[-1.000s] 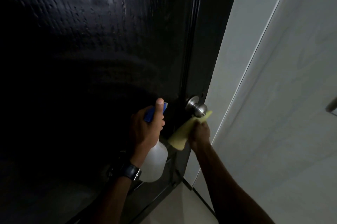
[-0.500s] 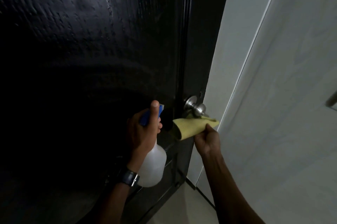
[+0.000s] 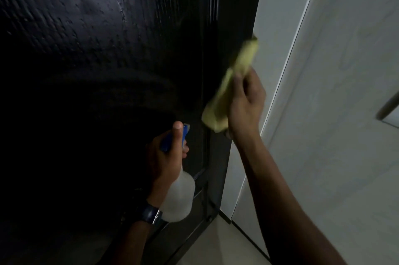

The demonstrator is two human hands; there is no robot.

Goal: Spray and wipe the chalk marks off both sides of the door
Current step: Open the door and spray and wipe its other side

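A glossy black door [image 3: 108, 48] fills the left and middle of the view, its surface wet-looking and dark. My left hand [image 3: 166, 156] grips a white spray bottle [image 3: 179, 195] with a blue trigger head [image 3: 174, 137], thumb up along the head, held low in front of the door. My right hand [image 3: 246, 102] holds a folded yellow cloth [image 3: 233, 83], raised against the door's right edge strip. The cloth is blurred. The door knob is hidden behind the cloth and hand. No chalk marks show in this dim light.
A pale wall [image 3: 280, 27] and a white door or panel [image 3: 345, 113] stand to the right, with a metal handle [image 3: 388, 107] at the far right edge. Light floor [image 3: 216, 243] shows at the bottom. A dark watch [image 3: 151, 214] sits on my left wrist.
My right hand rose with the cloth from just under the knob to above it along the door's edge strip, now covering the knob. The left hand with the bottle stayed in place.
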